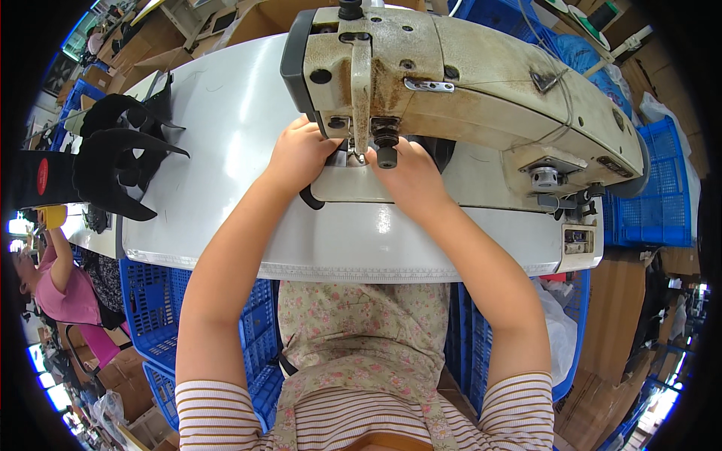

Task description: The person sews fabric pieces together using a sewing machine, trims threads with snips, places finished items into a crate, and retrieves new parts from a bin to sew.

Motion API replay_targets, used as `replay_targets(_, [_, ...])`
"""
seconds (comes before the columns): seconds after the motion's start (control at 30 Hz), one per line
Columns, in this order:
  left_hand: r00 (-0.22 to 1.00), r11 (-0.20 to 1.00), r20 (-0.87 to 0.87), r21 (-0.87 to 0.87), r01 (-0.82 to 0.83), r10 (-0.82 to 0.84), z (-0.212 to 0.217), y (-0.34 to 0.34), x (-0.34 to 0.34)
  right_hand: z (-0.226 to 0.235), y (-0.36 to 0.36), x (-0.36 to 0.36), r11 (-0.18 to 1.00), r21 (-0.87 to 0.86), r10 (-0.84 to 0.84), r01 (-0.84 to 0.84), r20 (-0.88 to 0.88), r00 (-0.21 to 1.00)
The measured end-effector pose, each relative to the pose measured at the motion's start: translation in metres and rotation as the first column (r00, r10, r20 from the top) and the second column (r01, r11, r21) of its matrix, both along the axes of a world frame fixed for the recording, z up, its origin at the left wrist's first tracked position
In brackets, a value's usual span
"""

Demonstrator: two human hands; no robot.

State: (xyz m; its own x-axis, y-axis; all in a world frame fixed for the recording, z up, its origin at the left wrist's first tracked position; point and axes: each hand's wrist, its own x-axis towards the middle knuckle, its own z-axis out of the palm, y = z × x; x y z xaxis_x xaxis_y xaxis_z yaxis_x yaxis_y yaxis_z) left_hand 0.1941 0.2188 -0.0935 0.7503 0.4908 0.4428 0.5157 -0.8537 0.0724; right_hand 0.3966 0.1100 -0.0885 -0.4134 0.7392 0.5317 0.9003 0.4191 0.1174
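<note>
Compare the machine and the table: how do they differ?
The machine is cream with brown stains; the table is white and glossy. The machine is bulky and rises above the worktop; the table is flat and broad. The machine has many metal fittings; the table's surface is mostly smooth. Both are pale.

Blue crates (656, 201), cardboard boxes (615, 316), pink-shirted person (69, 289)

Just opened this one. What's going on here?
A person is working at a sewing machine. Their left hand and right hand are on either side of the needle area, with black material showing beside the right hand. The fingertips are partly hidden, so their exact grip isn't clear. More black shaped pieces are off to the left, beyond the left hand.
</note>
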Motion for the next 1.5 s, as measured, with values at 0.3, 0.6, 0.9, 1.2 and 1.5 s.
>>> replay_targets(0.3, [0.999,1.000,0.038,0.011,-0.025,0.025,-0.002,-0.001,0.004,0.002,-0.001,0.001,0.948,-0.288,-0.100,0.134,0.129,0.987])
replay_targets(0.6, [0.999,0.999,0.035,0.027,-0.025,0.025,-0.003,-0.005,0.005,-0.008,0.000,0.000,0.955,-0.284,-0.121,0.084,-0.115,0.986])
replay_targets(0.9, [0.998,1.000,0.059,0.027,-0.013,0.011,-0.006,0.000,0.002,0.000,0.003,0.000,0.973,-0.231,-0.030,0.021,-0.033,0.999])
replay_targets(1.2, [0.998,0.999,0.062,0.035,-0.029,0.027,0.000,-0.004,0.007,0.000,0.001,0.002,0.987,-0.158,-0.011,0.006,-0.030,0.999])
replay_targets(1.5, [0.989,0.993,0.125,-0.101,-0.062,0.075,0.001,-0.008,0.002,0.067,-0.106,0.043,0.971,0.236,0.046,0.033,-0.321,0.946])
